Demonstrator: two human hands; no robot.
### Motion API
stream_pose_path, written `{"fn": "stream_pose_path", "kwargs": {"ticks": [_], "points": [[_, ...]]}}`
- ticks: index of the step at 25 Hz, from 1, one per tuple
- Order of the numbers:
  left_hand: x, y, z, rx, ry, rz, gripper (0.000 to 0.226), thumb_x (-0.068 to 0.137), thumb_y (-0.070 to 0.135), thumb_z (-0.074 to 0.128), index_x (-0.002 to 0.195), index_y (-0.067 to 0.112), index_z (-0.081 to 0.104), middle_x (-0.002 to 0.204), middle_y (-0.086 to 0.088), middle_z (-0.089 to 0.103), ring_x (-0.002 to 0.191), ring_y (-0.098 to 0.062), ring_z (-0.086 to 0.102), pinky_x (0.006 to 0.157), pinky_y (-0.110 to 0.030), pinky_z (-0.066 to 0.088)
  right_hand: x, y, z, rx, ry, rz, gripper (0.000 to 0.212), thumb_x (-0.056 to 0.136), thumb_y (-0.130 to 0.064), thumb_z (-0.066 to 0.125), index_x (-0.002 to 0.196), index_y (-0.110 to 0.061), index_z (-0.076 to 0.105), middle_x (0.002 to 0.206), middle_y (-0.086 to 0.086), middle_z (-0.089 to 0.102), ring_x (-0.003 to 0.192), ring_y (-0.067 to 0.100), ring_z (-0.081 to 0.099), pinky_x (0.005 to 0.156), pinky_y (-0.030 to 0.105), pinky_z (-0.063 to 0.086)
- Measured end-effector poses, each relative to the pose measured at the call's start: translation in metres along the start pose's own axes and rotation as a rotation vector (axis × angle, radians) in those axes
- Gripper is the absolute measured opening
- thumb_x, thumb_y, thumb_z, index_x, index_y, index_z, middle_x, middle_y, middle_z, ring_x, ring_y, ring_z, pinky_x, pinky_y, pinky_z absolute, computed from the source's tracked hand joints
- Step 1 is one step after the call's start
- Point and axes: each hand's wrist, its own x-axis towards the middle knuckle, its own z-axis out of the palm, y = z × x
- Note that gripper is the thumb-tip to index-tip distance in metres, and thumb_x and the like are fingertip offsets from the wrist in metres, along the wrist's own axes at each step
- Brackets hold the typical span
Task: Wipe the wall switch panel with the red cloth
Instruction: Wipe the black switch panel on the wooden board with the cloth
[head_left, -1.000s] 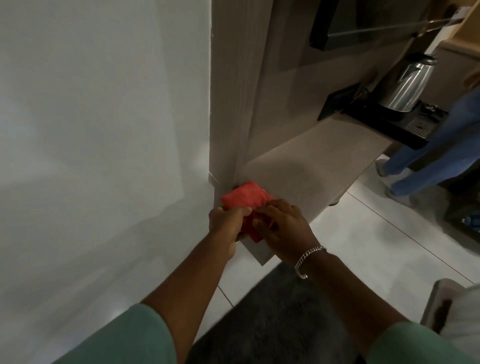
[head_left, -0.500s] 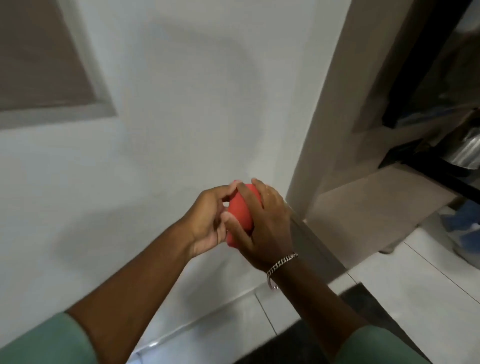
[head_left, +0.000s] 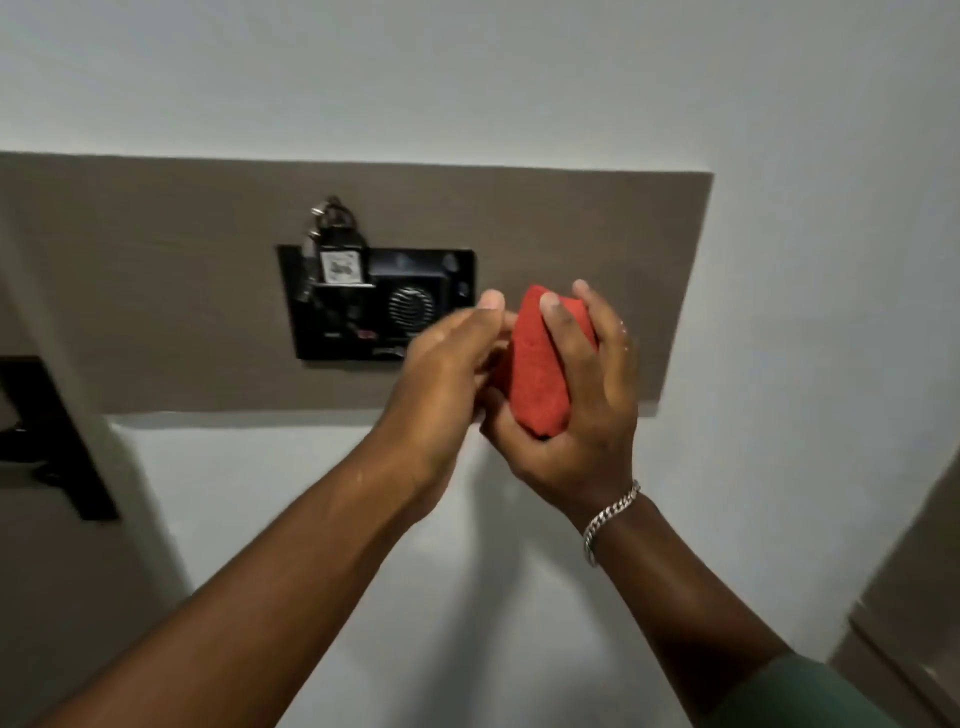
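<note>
A black switch panel (head_left: 384, 304) with a round speaker grille and a key tag hanging from its top left sits on a brown wall board (head_left: 545, 223). The folded red cloth (head_left: 537, 374) is held upright in my right hand (head_left: 576, 405), just right of the panel and in front of the board. My left hand (head_left: 447, 364) touches the cloth's left side, fingers partly curled, and covers the panel's lower right corner. The cloth is apart from the panel.
White wall (head_left: 467, 73) surrounds the board. A dark door handle plate (head_left: 47, 441) is at the left edge. A wooden cabinet edge (head_left: 914, 597) stands at the lower right.
Both hands lifted the red cloth from the desk corner up along the wall to the switch panel. My view swung up and left with them.
</note>
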Motion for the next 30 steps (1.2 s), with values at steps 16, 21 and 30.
{"fn": "stream_pose_path", "kwargs": {"ticks": [16,21,30], "points": [[0.081,0.014,-0.241,1.87,0.306,1.139,0.069,0.096,0.039,0.039,0.156,0.007,0.027,0.164,-0.014,0.02,0.153,-0.032,0.018,0.122,-0.054,0.012,0.031,-0.026,0.111,-0.326,0.124,-0.04,0.058,0.098,-0.056,0.038,0.147,-0.026,0.041,0.159,0.012,0.034,0.151,0.034,0.028,0.124,0.057,0.018],[0.085,0.006,-0.245,1.874,0.394,1.196,0.074,0.095,0.044,0.04,0.157,0.008,0.023,0.166,-0.012,0.019,0.155,-0.03,0.015,0.124,-0.053,0.009,0.028,-0.02,0.103,-0.288,0.1,-0.099,0.049,0.097,-0.051,0.041,0.138,-0.026,0.049,0.154,0.015,0.04,0.148,0.036,0.031,0.119,0.064,0.025],[0.086,0.005,-0.243,1.903,0.424,1.2,0.074,0.094,0.043,0.04,0.157,0.007,0.023,0.166,-0.013,0.019,0.154,-0.031,0.015,0.124,-0.054,0.01,0.052,-0.021,0.087,-0.235,-0.061,-0.222,0.039,0.09,-0.041,0.049,0.125,-0.028,0.062,0.149,0.013,0.048,0.148,0.034,0.032,0.121,0.06,0.02]]}}
